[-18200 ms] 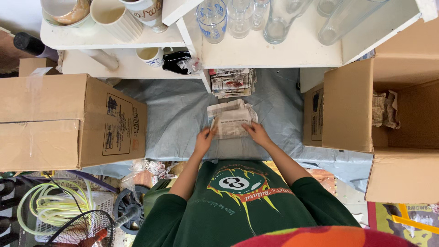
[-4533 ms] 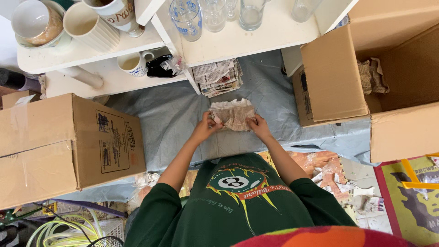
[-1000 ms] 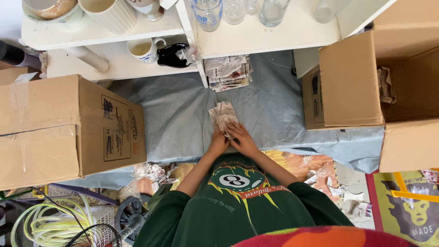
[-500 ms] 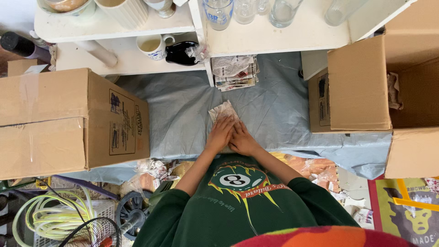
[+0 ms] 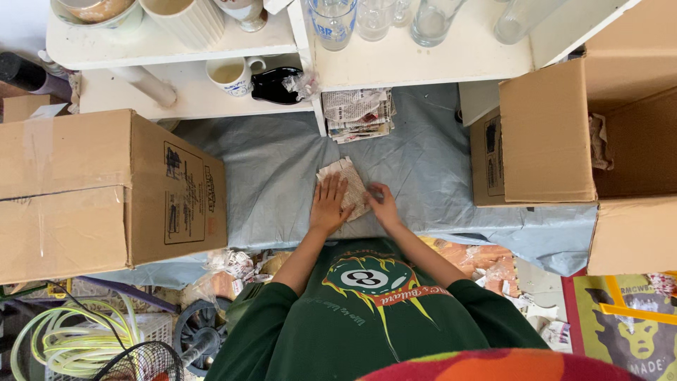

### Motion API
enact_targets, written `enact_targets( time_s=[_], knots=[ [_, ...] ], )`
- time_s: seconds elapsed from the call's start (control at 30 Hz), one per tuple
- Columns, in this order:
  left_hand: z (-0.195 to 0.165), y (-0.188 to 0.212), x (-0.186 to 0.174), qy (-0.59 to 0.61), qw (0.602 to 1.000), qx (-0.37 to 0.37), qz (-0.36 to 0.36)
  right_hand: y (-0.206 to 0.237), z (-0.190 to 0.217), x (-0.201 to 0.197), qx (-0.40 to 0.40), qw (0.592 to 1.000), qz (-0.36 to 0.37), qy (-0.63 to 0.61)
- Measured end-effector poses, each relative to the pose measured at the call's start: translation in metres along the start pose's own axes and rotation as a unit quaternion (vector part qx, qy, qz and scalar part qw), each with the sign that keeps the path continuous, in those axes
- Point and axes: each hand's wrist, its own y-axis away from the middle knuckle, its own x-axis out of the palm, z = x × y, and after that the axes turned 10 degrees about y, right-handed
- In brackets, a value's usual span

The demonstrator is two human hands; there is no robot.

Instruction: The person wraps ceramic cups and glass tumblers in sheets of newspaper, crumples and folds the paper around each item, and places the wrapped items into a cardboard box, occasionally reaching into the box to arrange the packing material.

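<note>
A small bundle wrapped in newspaper (image 5: 347, 182) lies on the grey-blue sheet (image 5: 275, 169) in front of me. My left hand (image 5: 328, 204) lies flat on its left side with fingers spread. Pressing against the bundle's lower right edge is my right hand (image 5: 383, 204), fingers curled. What is inside the wrapping is hidden.
A stack of newspaper sheets (image 5: 358, 113) lies under the white shelf (image 5: 423, 63), which carries glasses (image 5: 333, 20) and mugs (image 5: 229, 73). A closed cardboard box (image 5: 106, 190) stands left, an open cardboard box (image 5: 585, 141) right. Hose (image 5: 63, 342) and a fan (image 5: 137, 363) sit lower left.
The bundle has gone from held up and being folded to lying flat on the sheet. My hands have spread slightly apart and now press on it.
</note>
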Motion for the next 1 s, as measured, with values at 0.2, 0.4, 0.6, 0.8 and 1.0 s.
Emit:
enact_targets(
  time_s=[0.2,0.4,0.6,0.8,1.0],
  knots=[
    [0.005,0.002,-0.003,-0.019,1.000,0.017,0.017,-0.016,0.007,-0.004,0.009,0.987,0.156,0.035],
    [0.009,-0.015,-0.014,0.248,0.961,0.014,-0.122,-0.018,0.003,-0.033,-0.019,0.989,0.111,-0.098],
    [-0.008,-0.081,-0.056,0.365,0.904,0.049,-0.216,-0.051,0.054,-0.086,0.041,0.969,-0.023,-0.241],
    [-0.046,-0.107,-0.074,0.430,0.864,0.046,-0.258,-0.126,0.123,-0.078,0.040,0.932,0.010,-0.360],
    [-0.059,-0.104,-0.078,0.371,0.880,0.049,-0.292,-0.193,0.162,-0.038,-0.019,0.946,-0.020,-0.323]
  ],
)
